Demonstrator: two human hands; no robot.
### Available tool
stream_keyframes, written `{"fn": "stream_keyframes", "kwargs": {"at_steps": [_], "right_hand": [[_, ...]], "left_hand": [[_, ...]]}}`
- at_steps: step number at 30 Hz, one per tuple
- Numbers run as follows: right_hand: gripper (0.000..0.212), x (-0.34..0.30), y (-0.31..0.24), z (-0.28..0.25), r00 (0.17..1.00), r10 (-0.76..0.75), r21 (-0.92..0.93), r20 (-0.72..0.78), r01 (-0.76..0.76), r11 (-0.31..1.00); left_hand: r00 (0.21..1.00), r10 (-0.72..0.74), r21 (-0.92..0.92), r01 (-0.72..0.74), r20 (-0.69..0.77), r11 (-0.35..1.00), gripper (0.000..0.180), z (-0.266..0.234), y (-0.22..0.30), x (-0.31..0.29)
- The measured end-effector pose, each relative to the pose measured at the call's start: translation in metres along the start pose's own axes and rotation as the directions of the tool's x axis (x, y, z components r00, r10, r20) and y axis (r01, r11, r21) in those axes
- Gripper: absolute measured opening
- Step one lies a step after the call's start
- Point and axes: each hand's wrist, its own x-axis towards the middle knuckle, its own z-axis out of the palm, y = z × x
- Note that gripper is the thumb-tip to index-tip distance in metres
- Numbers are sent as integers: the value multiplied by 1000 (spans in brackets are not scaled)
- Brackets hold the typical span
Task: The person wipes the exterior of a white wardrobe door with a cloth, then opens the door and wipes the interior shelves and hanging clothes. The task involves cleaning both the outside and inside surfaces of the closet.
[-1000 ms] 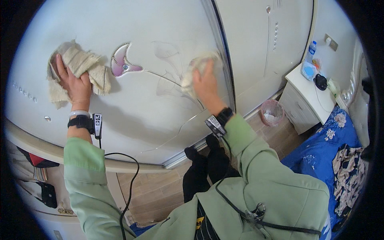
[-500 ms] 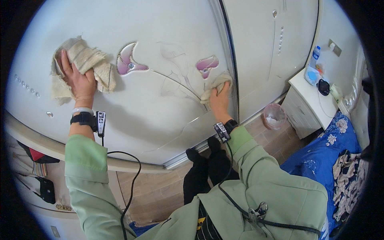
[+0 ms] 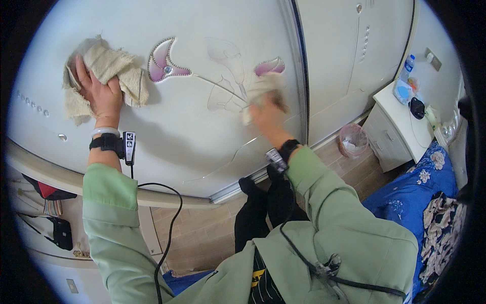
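Note:
A beige, frayed cloth (image 3: 119, 66) lies bunched against the white sliding wardrobe door (image 3: 162, 134). My left hand (image 3: 101, 99) presses it there, gripping it with the thumb and fingers. Over on the right of the same door, my right hand (image 3: 268, 115) holds a second pale cloth (image 3: 266, 87). That hand and cloth are smeared by motion, so the single fingers do not show. The second cloth covers the lower part of a purple, bead-edged flower petal (image 3: 270, 66). A larger purple flower ornament (image 3: 168, 66) with a clear gem sits between my hands.
A dark vertical door edge (image 3: 302, 66) runs just right of my right hand. Beyond stand a pink bin (image 3: 353, 141) and a white bedside cabinet (image 3: 392, 134) with a bottle (image 3: 408, 66) on it. A blue bed cover (image 3: 400, 202) is at the right. Cables (image 3: 172, 223) hang from my wrists.
My right hand has swept its cloth slightly left, onto the flower stem and lower petal. The left hand stays on its cloth. The view has shifted a little.

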Motion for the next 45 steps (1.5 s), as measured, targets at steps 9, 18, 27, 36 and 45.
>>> {"fn": "stream_keyframes", "kwargs": {"at_steps": [9, 18, 27, 36, 45], "right_hand": [[62, 9, -24, 11, 930, 146, 339, -337, -25, 941], [68, 17, -15, -11, 939, 265, 193, -221, -225, 955], [63, 34, -22, 6, 830, 191, 334, -524, -7, 942], [32, 30, -134, 10, 468, -839, -210, 277, 882, 423], [48, 123, -200, -67, 748, -661, -285, 64, 648, 706]], "left_hand": [[997, 39, -40, -42, -60, 998, 56, 2, 3, 2], [999, 4, -65, -6, -34, 998, 58, 1, 4, -3], [1000, -21, -68, 20, -18, 997, 59, 6, 3, -9], [998, -56, -108, 53, -23, 993, 58, 5, 6, -12], [984, -166, -101, 172, 64, 980, 63, 0, 18, -19]]}}
